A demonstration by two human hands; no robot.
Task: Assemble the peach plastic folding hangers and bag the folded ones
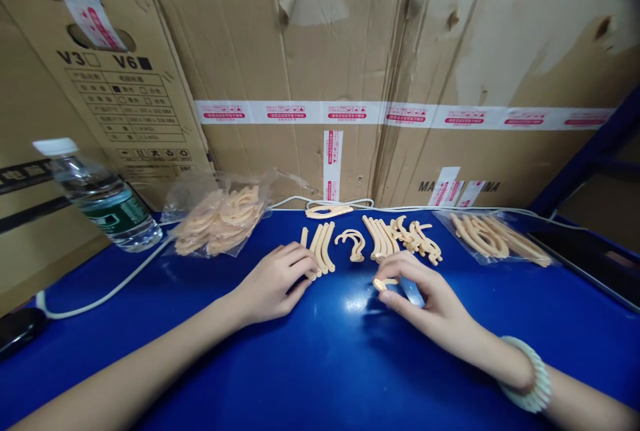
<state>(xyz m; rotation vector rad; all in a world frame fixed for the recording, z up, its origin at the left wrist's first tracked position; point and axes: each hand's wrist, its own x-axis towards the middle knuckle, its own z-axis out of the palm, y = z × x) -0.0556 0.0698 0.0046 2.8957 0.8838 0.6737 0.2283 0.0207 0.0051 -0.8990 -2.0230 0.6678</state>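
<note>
My left hand [280, 282] rests on the table with curled fingers on the left end of a row of curved beige strips [324, 248]. One strip [304, 238] sticks up behind these fingers; its middle is hidden. Between thumb and fingertips, my right hand [425, 288] pinches a small curved beige piece [381, 284], raised slightly off the table. Just beyond the right hand lies a second row of curved strips [379, 238]. A hook-shaped group of thin beige pieces [356, 244] lies between the two rows. More hooked pieces [417, 238] are heaped right of the second row.
Clear bags of beige pieces lie at left [220, 221] and right [493, 238]. A water bottle [107, 201] leans at the far left. A white cable [125, 284] crosses the blue table [320, 364]. Cardboard [300, 51] stands behind; a dark flat device [590, 264] lies far right.
</note>
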